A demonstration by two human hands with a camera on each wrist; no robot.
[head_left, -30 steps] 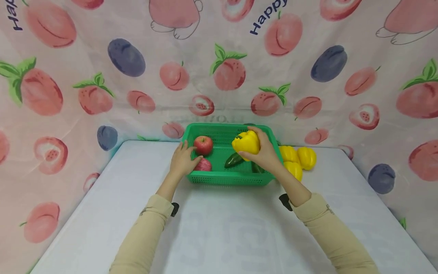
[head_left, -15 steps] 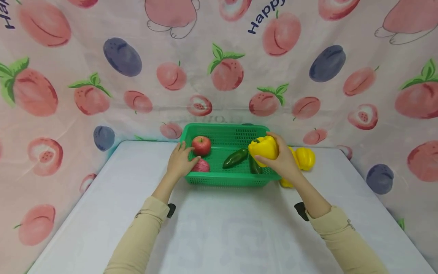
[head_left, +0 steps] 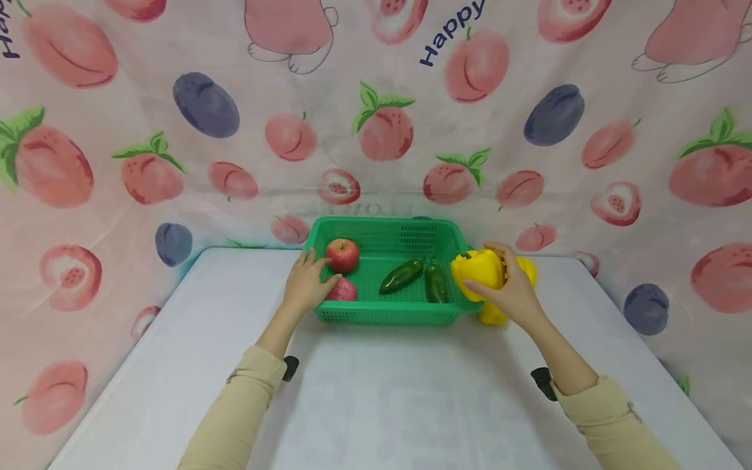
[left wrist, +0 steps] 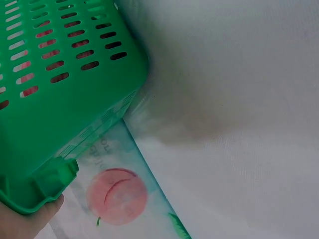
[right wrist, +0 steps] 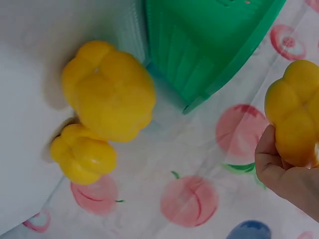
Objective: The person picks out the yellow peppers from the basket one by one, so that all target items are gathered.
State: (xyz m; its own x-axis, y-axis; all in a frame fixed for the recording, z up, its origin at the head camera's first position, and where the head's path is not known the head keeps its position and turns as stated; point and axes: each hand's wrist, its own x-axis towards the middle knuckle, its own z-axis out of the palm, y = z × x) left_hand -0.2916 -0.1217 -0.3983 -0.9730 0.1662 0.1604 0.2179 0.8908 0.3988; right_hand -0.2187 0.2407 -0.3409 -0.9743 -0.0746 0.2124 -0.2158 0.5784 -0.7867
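Note:
My right hand [head_left: 517, 297] grips a yellow bell pepper [head_left: 478, 271], fingers behind it and thumb in front, above the right end of the green plastic basket [head_left: 388, 308]. The right wrist view shows the held pepper from its lobed underside. My left hand [head_left: 307, 284] holds the basket's left rim, with a finger lying along its outside in the left wrist view. Inside the basket, a red apple [head_left: 343, 255] and a pinkish streaked apple [head_left: 343, 290] sit beside that hand. Two dark green peppers [head_left: 402, 276] lie further right on the basket floor.
More yellow bell peppers [head_left: 492, 314] rest on the white table [head_left: 388, 391] just right of the basket, partly hidden by my right hand. A fruit-printed cloth [head_left: 376, 183] hangs close behind the basket.
My right hand has carried the yellow bell pepper rightward from above the basket's interior to its right rim, uncovering the green peppers. The left hand has stayed on the rim.

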